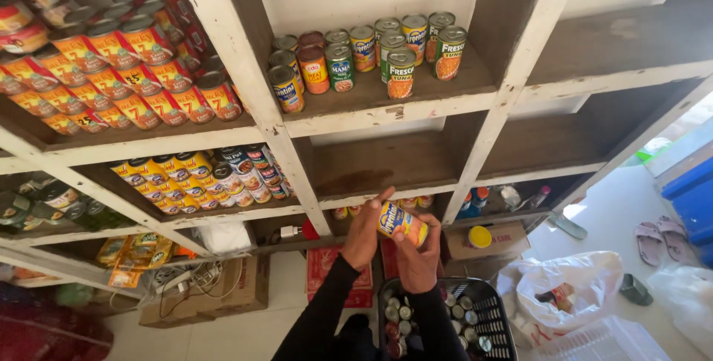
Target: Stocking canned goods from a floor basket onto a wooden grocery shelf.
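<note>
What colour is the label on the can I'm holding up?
Mostly yellow with a blue band, on the can held by both hands; the head view shows it.

Both arms wear long black sleeves (327, 309) of a plain, close-fitting fabric with no pattern or marking that shows. The cuffs end at the wrists, tight and unrolled, leaving the left hand (364, 236) and the right hand (417, 261) bare. No gloves, rings, watch or bracelet can be seen on either one. The sleeves run down to the bottom edge of the view; more of the clothing is out of sight.
</note>
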